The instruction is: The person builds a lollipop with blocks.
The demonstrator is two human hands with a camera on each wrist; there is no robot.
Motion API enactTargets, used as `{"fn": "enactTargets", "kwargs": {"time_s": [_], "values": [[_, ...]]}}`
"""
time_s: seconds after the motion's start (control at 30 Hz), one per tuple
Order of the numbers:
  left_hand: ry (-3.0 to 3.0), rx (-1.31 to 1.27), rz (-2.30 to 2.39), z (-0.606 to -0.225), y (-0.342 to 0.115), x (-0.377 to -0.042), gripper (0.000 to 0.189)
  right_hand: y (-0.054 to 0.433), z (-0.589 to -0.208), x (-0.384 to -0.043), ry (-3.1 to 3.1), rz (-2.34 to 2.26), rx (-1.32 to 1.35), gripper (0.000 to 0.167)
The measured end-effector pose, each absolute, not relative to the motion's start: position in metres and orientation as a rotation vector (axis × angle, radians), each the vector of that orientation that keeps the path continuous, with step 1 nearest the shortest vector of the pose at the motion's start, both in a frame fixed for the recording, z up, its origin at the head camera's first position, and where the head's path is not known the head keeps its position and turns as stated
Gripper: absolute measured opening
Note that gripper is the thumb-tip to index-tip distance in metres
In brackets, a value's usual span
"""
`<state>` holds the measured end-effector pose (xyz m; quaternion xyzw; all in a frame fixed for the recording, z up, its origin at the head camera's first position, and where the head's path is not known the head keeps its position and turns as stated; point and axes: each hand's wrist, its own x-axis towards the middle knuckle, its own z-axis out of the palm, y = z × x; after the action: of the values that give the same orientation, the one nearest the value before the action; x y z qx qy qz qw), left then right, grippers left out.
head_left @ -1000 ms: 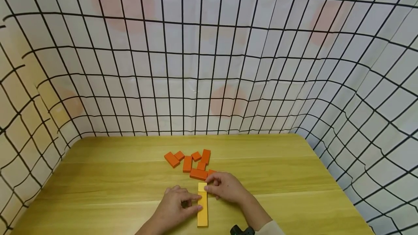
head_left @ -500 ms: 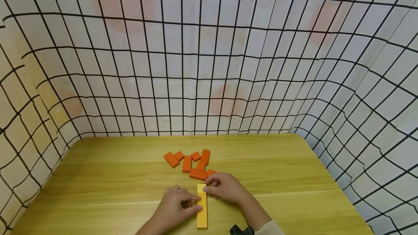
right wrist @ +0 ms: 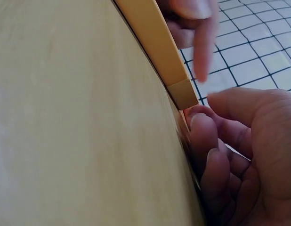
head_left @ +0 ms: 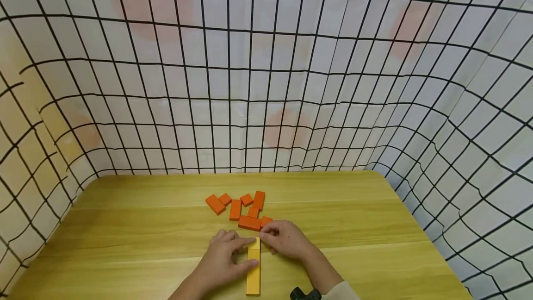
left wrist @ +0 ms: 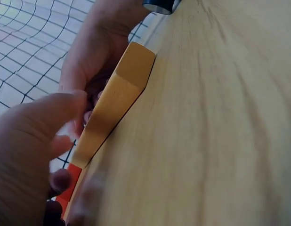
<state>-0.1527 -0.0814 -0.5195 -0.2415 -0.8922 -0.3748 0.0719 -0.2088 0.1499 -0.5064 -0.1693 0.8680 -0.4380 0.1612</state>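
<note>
A long yellow block (head_left: 253, 279) lies on the table in the head view, with a short paler yellow block (head_left: 256, 246) against its far end. My left hand (head_left: 222, 258) comes from the left, its thumb over the long block and its index finger reaching across the short one. The right wrist view shows that index finger straight, a little above the blocks. At the far right corner of the short block is my right hand (head_left: 287, 240), fingers loosely bent. Its thumb and fingertips are close by the block's end (right wrist: 183, 94), with nothing visibly held between them.
Several orange blocks lie beyond the yellow ones, among them a long orange block (head_left: 250, 223) and a small orange block (head_left: 266, 221) near my right fingertips. A black wire grid (head_left: 245, 125) stands around the wooden table (head_left: 354, 226). A black device (head_left: 305, 294) sits at the right wrist.
The two yellow blocks have slid slightly toward me. My left index finger has moved from the long block up over the short one, and my right thumb has drawn back to its corner.
</note>
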Motion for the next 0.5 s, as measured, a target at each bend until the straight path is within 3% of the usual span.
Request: {"fn": "enactTargets", "kwargs": {"time_s": [0.5], "values": [[-2.668, -0.732, -1.034, -0.5197, -0.0807, -0.1479, 0.04, 0.1488, -0.5065, -0.2129, 2.433, -1.474, -0.367, 0.023]]}}
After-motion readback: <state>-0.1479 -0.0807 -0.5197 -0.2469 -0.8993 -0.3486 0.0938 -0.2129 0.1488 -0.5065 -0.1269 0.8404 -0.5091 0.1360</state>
